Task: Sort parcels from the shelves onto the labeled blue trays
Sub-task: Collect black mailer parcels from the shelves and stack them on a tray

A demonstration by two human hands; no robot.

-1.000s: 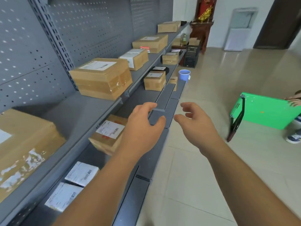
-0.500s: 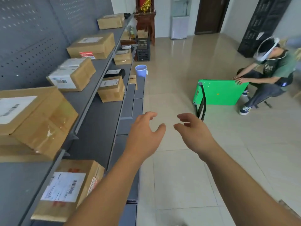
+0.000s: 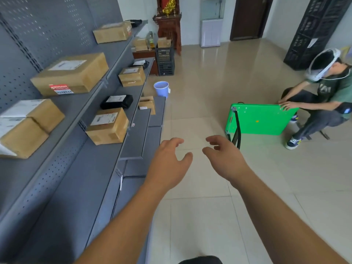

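above floor beside shelves [image 3: 80, 115]: left hand [image 3: 167, 164] grip loosely spread, empty; right hand [image 3: 224, 159] likewise.

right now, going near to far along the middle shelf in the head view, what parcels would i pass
near brown box → black parcel → far brown box → dark pouch at the far end

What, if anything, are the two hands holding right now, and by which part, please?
Nothing is held: the left hand and right hand hover empty above the floor, both loosely curled.
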